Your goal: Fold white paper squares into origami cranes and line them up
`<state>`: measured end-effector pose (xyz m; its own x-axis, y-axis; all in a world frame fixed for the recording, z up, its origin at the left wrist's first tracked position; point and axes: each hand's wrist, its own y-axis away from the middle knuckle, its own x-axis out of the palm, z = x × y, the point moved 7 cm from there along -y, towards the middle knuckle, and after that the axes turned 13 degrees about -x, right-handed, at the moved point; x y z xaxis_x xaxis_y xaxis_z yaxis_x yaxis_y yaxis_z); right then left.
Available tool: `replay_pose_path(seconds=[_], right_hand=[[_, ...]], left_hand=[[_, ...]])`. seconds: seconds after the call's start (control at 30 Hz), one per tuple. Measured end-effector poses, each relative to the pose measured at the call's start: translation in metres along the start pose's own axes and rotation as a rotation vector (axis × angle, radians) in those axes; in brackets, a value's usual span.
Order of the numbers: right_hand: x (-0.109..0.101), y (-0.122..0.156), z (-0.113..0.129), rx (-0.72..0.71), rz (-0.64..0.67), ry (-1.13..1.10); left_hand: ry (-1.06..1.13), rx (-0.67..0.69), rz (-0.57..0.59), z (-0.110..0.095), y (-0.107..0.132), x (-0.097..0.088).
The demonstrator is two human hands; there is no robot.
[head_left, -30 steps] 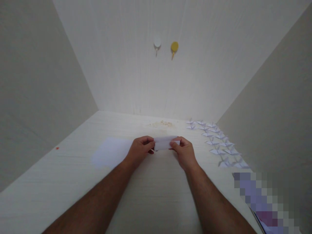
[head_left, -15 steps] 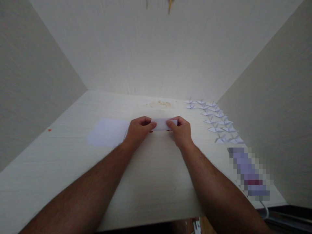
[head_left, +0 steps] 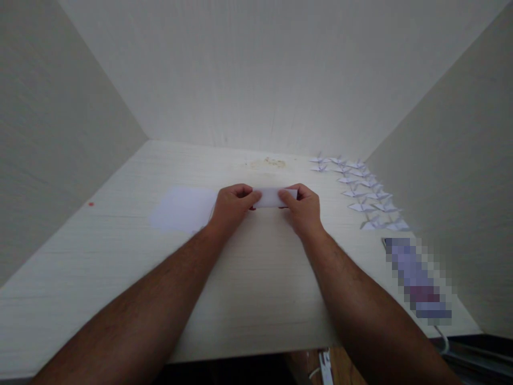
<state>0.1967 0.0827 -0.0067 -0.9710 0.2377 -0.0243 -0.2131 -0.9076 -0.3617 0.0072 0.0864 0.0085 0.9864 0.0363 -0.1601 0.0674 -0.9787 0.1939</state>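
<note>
A small folded strip of white paper [head_left: 270,198] is held level just above the table, in the middle of the head view. My left hand [head_left: 235,202] pinches its left end, thumb on top and fingers behind. At the other end my right hand [head_left: 301,206] grips it the same way. Left of my left hand lies a stack of white paper [head_left: 180,208], partly covered by that hand and wrist. Several folded paper cranes [head_left: 356,184] stand in rows at the back right of the table.
A blurred-out flat device [head_left: 417,278] with a cable lies at the right edge of the pale table [head_left: 248,299]. Walls rise behind and on both sides. A small red dot [head_left: 91,203] is at the left; brownish marks [head_left: 274,162] show near the back wall.
The whole view has shifted slightly, so the table sits a little higher and further right. Both hands keep their pinch on the folded paper, with no clear change in it.
</note>
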Motion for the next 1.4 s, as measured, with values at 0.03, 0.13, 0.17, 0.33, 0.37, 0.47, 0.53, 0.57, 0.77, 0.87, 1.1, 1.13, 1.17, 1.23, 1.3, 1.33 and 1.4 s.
replay_pose_path(seconds=[0.03, 0.13, 0.17, 0.33, 0.37, 0.47, 0.53, 0.57, 0.77, 0.87, 1.1, 1.13, 1.17, 1.23, 1.3, 1.33, 1.4], right_hand=[[0.0, 0.0, 0.0, -0.001, -0.001, -0.005], [0.0, 0.0, 0.001, -0.007, -0.004, -0.025], [0.0, 0.0, 0.002, -0.008, -0.003, -0.025], [0.0, 0.0, 0.004, -0.007, -0.001, 0.001], [0.0, 0.0, 0.004, -0.008, 0.001, 0.002], [0.0, 0.0, 0.004, -0.009, 0.007, 0.008], [0.0, 0.0, 0.003, -0.008, 0.003, 0.007], [0.0, 0.0, 0.003, -0.007, 0.0, 0.004], [0.0, 0.0, 0.0, -0.01, 0.002, -0.005], [0.002, 0.0, 0.0, -0.003, 0.008, -0.037], [0.006, 0.0, 0.001, 0.026, -0.007, -0.181], [0.006, 0.0, 0.001, 0.021, -0.009, -0.189], [0.005, 0.0, 0.0, 0.017, -0.008, -0.191], [0.004, -0.001, 0.0, 0.009, -0.002, -0.159], [0.004, -0.001, 0.0, 0.017, 0.044, -0.106], [0.005, -0.001, 0.001, 0.033, 0.095, -0.084], [0.01, 0.001, 0.003, 0.079, 0.234, -0.043]], left_hand=[[-0.004, -0.001, -0.004, 0.0, 0.0, 0.0], [-0.021, -0.006, -0.004, 0.0, -0.001, -0.001], [-0.022, -0.007, -0.002, 0.0, -0.001, -0.001], [-0.007, -0.014, -0.002, 0.002, -0.002, -0.001], [-0.004, -0.014, -0.001, 0.001, -0.002, -0.001], [-0.005, -0.015, 0.004, 0.001, -0.001, 0.0], [-0.012, -0.011, 0.001, 0.001, -0.001, -0.001], [-0.015, -0.009, -0.001, 0.001, -0.001, -0.001], [-0.024, -0.003, 0.001, 0.002, -0.001, -0.001], [-0.02, -0.005, -0.002, 0.002, -0.002, -0.001], [-0.036, 0.009, -0.012, 0.0, -0.001, -0.003], [-0.041, 0.01, -0.011, 0.0, -0.001, -0.003], [-0.042, 0.011, -0.009, 0.0, -0.001, -0.003], [-0.042, 0.013, -0.003, 0.0, -0.001, -0.004], [-0.059, 0.024, 0.027, -0.001, -0.001, -0.003], [-0.081, 0.034, 0.054, -0.002, 0.0, -0.002], [-0.142, 0.057, 0.119, -0.004, 0.001, 0.002]])
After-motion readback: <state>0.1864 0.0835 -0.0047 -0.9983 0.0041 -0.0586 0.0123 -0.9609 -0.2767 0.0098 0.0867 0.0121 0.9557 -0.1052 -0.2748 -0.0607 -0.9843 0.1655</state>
